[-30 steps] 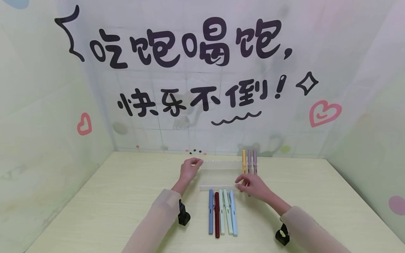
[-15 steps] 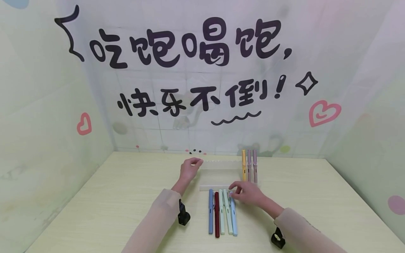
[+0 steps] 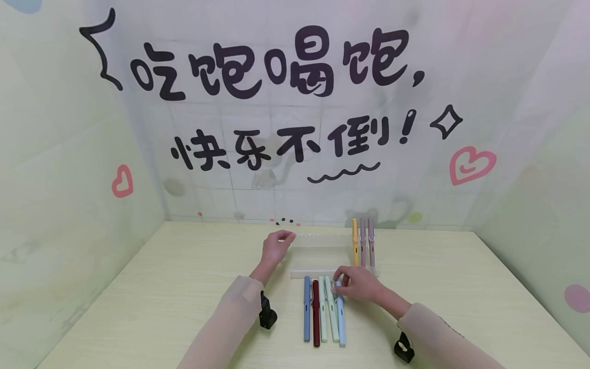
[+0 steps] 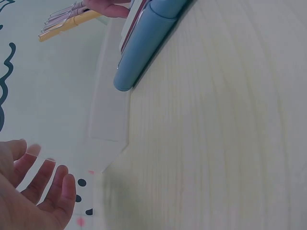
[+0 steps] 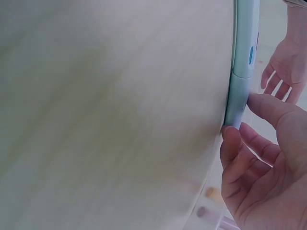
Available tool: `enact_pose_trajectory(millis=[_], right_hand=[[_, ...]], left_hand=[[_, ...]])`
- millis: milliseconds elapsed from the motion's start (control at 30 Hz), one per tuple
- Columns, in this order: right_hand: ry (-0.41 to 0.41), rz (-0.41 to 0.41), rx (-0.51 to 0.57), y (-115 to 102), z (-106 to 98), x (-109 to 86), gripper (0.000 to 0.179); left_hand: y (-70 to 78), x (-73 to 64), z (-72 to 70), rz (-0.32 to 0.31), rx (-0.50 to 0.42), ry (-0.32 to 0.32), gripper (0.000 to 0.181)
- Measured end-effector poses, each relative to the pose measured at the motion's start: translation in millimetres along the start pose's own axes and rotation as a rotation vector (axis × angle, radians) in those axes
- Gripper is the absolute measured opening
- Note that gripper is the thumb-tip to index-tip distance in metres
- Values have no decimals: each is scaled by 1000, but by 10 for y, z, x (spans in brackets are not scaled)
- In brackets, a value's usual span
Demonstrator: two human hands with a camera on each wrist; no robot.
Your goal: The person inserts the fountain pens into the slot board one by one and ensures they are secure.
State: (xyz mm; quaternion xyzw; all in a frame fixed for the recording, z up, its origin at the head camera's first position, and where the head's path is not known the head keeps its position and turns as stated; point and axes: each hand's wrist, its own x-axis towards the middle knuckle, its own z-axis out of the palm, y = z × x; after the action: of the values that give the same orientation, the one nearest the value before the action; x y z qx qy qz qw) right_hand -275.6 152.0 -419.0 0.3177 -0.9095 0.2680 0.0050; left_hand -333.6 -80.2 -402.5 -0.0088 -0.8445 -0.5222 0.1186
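My right hand (image 3: 361, 284) pinches the cap end of a light blue pen (image 3: 341, 320), the rightmost of a row lying on the table. In the right wrist view, thumb and fingers (image 5: 231, 143) sit on either side of that cap. My left hand (image 3: 275, 250) holds the upper left corner of a clear plastic pen rack (image 3: 318, 259), its thin edge between thumb and fingers in the left wrist view. Left of the light blue pen lie two pale green pens (image 3: 323, 312), a dark red pen (image 3: 316, 318) and a blue pen (image 3: 307, 312).
At the rack's right end, a yellow pen (image 3: 355, 236) and two purple pens (image 3: 371, 236) lean side by side. A printed backdrop (image 3: 258, 200) stands behind the pale wood table (image 3: 184, 297). Black camera mounts (image 3: 268, 315) hang under both wrists.
My right hand has moved left and toward me from the rack's right end to the light blue pen, which has shifted slightly toward me. My left hand has stayed on the rack.
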Motion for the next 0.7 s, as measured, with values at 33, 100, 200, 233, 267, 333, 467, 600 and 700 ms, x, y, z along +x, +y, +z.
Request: enact_pose_trajectory(millis=[33, 100, 200, 233, 267, 333, 467, 600, 700], right_hand=[[-4, 1, 1, -4, -5, -3, 21], [-11, 1, 1, -2, -7, -5, 22], [-24, 3, -3, 9, -9, -8, 26], [-29, 4, -3, 13, -9, -8, 27], [-33, 6, -5, 21, -8, -8, 28], [-39, 11, 1, 28, -8, -8, 30], [-49, 19, 12, 31, -16, -13, 29], [-57, 17, 8, 34, -24, -19, 27], [-62, 14, 1, 40, -19, -17, 22]], left_hand=[[0, 0, 1, -1, 0, 0, 23], [2, -1, 3, -5, 0, 0, 22], [3, 1, 6, -7, 2, 1, 22], [3, 2, 8, -9, 1, 1, 22], [3, 3, 9, -10, 2, 1, 22], [0, 5, 9, -11, 1, 0, 22], [-4, 7, 11, -10, -1, -2, 23], [-4, 14, 16, -6, -1, 2, 22], [-3, 12, 13, 1, 1, 5, 22]])
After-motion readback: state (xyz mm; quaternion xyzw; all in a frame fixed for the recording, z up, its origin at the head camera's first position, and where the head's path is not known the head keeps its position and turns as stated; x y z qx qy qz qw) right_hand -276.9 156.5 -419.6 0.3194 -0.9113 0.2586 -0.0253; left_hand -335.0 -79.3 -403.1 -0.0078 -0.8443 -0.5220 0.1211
